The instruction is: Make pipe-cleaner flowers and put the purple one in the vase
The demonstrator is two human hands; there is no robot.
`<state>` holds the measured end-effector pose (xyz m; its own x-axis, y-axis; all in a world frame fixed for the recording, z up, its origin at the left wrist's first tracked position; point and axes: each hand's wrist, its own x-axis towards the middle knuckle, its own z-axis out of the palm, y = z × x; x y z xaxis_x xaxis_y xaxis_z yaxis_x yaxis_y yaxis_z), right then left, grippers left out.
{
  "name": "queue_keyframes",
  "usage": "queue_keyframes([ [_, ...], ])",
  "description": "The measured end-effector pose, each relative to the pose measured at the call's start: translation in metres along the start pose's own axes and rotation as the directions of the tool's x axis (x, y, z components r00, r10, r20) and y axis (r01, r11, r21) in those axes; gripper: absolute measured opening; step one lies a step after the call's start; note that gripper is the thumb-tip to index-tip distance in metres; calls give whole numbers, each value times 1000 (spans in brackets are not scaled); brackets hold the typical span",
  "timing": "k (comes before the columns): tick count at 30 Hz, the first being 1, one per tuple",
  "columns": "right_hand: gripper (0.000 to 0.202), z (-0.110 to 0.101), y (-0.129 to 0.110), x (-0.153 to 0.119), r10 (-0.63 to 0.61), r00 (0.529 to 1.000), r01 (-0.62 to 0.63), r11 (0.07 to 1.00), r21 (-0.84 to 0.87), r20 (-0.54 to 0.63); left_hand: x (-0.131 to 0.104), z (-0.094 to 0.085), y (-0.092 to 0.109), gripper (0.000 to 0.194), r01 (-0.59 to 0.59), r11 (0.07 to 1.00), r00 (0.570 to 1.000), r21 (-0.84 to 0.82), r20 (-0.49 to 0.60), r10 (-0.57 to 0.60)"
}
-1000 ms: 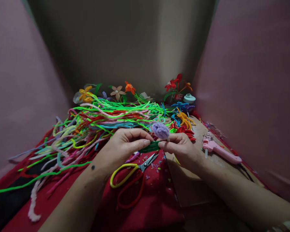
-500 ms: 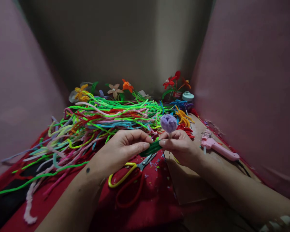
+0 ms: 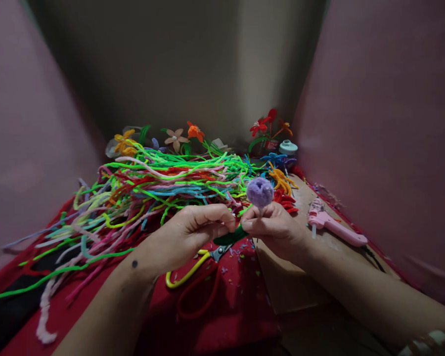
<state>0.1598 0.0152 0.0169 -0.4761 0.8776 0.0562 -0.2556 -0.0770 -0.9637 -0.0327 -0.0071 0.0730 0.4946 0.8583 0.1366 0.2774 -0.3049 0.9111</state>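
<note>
A purple fuzzy pipe-cleaner flower (image 3: 260, 192) stands upright above my right hand (image 3: 269, 220), its stem pinched between thumb and fingers. The same hand also grips one end of a dark green pipe-cleaner leaf (image 3: 230, 237). My left hand (image 3: 203, 223) is closed in a pinch at the leaf's upper edge, its fingertips close to those of the right hand. Below the leaf, scissors (image 3: 193, 269) with one yellow and one red handle lie on the red cloth; their blades are partly hidden.
A big heap of coloured pipe cleaners (image 3: 178, 183) spreads across the left and middle. To the right, a pink glue gun (image 3: 335, 225) lies on a brown board (image 3: 289, 282). Finished flowers (image 3: 176, 139) line the back, near a pale blue round container (image 3: 288, 147).
The purple flower and both hands have moved slightly downward. The green leaf has tilted, and my left fingers have shifted along it toward my right hand.
</note>
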Motion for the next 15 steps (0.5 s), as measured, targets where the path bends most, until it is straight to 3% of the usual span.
queue_keyframes([
  [5, 14, -4, 1, 2, -45, 998, 45, 999, 8, -50, 3, -1, -1, 18, 35, 999, 997, 19, -70, -33],
  [10, 16, -7, 7, 6, -75, 993, 75, 997, -7, -94, 5, -1, -7, 20, 120, 988, 991, -101, -40, -124],
  [15, 15, -7, 7, 8, -138, 987, 136, 990, -25, -83, 6, -2, -10, 16, 159, 976, 982, -151, -80, -172],
])
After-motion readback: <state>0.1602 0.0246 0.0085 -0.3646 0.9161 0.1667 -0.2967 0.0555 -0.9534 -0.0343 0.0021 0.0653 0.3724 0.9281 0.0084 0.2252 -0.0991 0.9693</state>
